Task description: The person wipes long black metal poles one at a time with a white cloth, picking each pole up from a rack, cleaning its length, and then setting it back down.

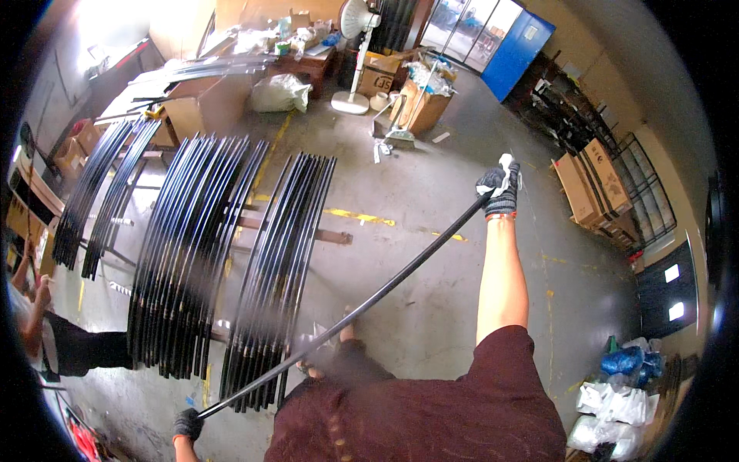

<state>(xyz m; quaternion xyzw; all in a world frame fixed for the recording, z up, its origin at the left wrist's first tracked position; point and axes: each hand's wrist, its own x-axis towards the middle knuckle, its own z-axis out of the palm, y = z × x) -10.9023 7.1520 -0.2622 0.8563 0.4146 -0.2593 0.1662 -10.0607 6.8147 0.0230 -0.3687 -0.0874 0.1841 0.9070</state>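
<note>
A long, thin black metal tube runs diagonally across my front, from low on the left to higher on the right. My left hand, in a dark glove, is closed around its lower end. Far out with the arm stretched, my right hand wears a dark grey glove and is closed at the upper end, with a white cloth bunched in it. How the cloth lies against the tube there is partly hidden by the fingers. To the left, many similar black tubes lie side by side in groups on a low rack.
Another person stands at the left edge. A white pedestal fan, an open carton and a dustpan stand at the back. Stacked cartons line the right wall; plastic-wrapped bundles lie lower right.
</note>
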